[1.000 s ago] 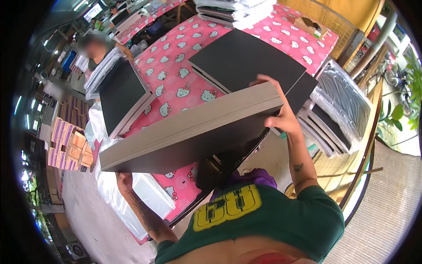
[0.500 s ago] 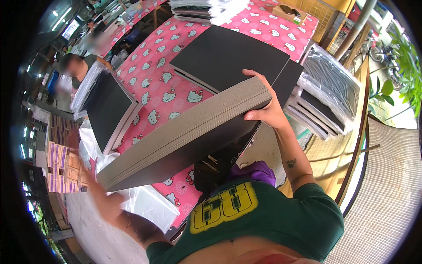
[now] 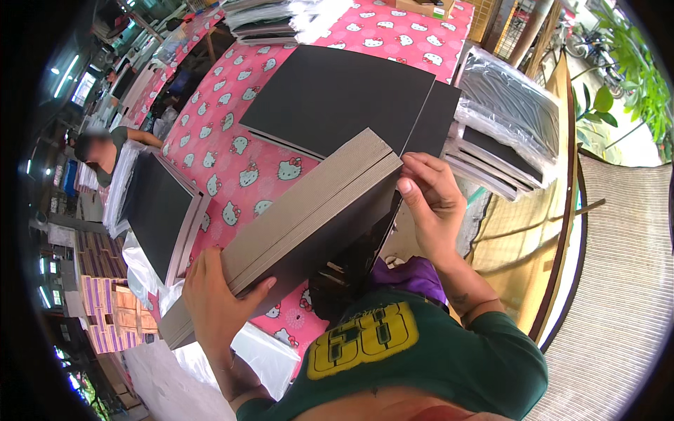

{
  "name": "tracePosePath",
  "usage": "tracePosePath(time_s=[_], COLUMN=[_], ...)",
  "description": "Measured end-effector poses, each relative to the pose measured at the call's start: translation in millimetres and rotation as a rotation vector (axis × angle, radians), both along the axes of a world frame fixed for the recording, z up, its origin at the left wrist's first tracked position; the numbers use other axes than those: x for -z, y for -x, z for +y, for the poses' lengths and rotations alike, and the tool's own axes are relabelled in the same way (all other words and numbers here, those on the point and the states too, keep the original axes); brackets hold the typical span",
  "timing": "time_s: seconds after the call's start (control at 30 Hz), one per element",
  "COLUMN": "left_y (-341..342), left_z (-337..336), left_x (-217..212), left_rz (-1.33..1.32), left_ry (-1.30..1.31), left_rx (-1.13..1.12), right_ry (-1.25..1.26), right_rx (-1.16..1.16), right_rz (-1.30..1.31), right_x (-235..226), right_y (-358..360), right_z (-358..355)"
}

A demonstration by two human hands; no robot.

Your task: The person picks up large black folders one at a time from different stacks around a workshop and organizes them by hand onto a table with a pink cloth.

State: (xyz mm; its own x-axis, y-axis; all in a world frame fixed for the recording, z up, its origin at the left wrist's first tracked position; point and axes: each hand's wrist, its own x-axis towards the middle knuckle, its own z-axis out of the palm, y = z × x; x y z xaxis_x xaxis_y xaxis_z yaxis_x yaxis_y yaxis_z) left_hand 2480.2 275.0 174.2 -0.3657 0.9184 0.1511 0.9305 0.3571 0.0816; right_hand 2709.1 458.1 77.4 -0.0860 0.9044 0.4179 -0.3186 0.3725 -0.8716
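Note:
A thick stack of grey boards [image 3: 309,203] with a black outer face stands on its long edge, tilted, above the table. My left hand [image 3: 217,295] lies across the top of the stack near its lower left end, thumb on the near black side and fingers over the far side. At the upper right corner of the stack, my right hand [image 3: 435,200] has its fingers curled, with thumb and fingertips at the edge of the boards. Behind it, a pile of black boards [image 3: 337,98] lies flat on the pink patterned tablecloth [image 3: 288,168].
Another black board stack [image 3: 161,210] leans at the left, beside clear plastic wrap [image 3: 144,274]. Plastic-wrapped boards [image 3: 509,112] lie at the right, and a wrapped pile [image 3: 260,21] at the back. A person [image 3: 105,158] is beyond the table's left side. Bundled cartons [image 3: 105,309] stand lower left.
My left hand has come onto the top of the stack from its lower left end. My right hand has slid from around the top end to the near corner. The view has shifted.

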Motion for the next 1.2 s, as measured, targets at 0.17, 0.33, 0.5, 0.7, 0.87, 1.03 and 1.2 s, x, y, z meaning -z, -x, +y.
tracePosePath(time_s=[0.17, 0.33, 0.5, 0.7, 0.87, 1.03, 1.2], left_y=[0.5, 0.2, 1.0, 0.8, 3.4, 4.1, 3.3], left_z=[1.3, 2.4, 1.0, 2.7, 3.1, 4.0, 5.5], left_x=[2.1, 1.5, 2.0, 1.2, 2.3, 2.0, 0.9], left_rz=[-0.006, -0.02, -0.003, -0.01, 0.02, 0.006, -0.03], left_ry=[-0.026, -0.029, -0.019, -0.025, -0.009, -0.004, -0.023], left_rx=[0.0, -0.009, -0.004, -0.013, -0.025, -0.033, -0.038], right_ry=[0.023, 0.013, 0.031, 0.022, 0.199, 0.124, 0.113], right_rx=[0.061, 0.079, 0.032, -0.201, -0.222, -0.216, -0.226], right_rz=[-0.05, -0.035, -0.01, 0.074, 0.003, -0.149, -0.167], right_x=[-0.3, 2.1, -2.3, -3.6, -22.1, -21.2, -21.1], right_y=[3.5, 4.7, 3.1, -9.9, -10.4, -14.6, -14.8], right_z=[2.4, 3.7, 4.1, 10.0, 0.1, 1.0, 2.0])
